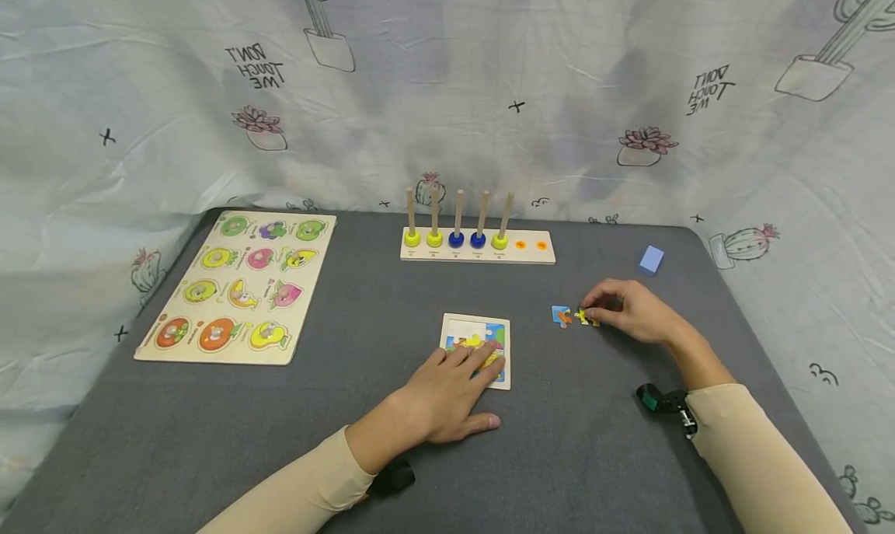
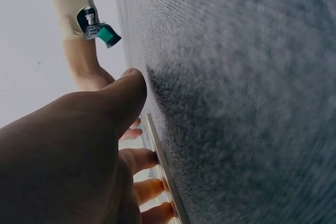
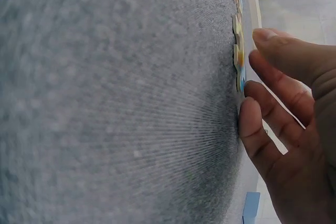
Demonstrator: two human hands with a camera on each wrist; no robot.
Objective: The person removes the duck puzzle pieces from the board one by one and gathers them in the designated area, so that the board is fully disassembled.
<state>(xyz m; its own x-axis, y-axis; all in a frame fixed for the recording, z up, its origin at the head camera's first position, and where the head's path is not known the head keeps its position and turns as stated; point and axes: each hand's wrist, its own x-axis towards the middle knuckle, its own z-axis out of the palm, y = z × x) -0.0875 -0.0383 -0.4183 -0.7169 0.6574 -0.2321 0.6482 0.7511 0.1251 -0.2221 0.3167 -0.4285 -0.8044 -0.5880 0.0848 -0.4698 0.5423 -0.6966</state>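
Note:
In the head view my left hand (image 1: 447, 398) rests on a small wooden-framed jigsaw puzzle (image 1: 505, 328), fingers spread over its coloured pieces and thumb out to the side. Part of the picture is hidden beneath those fingers. The left wrist view shows fingertips (image 2: 149, 187) touching the board's edge. To the right, my right hand (image 1: 632, 310) hovers low with its fingertips at a yellow puzzle piece (image 1: 583, 316) lying on the cloth. In the right wrist view, thumb and fingers stand slightly apart from that piece (image 3: 239, 56), not pinching it. A blue-and-orange puzzle piece (image 1: 561, 315) lies just left of it.
Behind the puzzle stands a wooden peg board (image 1: 478, 256) with yellow and blue rings on upright pegs. A large fruit puzzle board (image 1: 311, 273) lies at the left. A blue block (image 1: 651, 260) sits at the back right. Patterned cloth (image 1: 447, 91) hangs behind the grey table.

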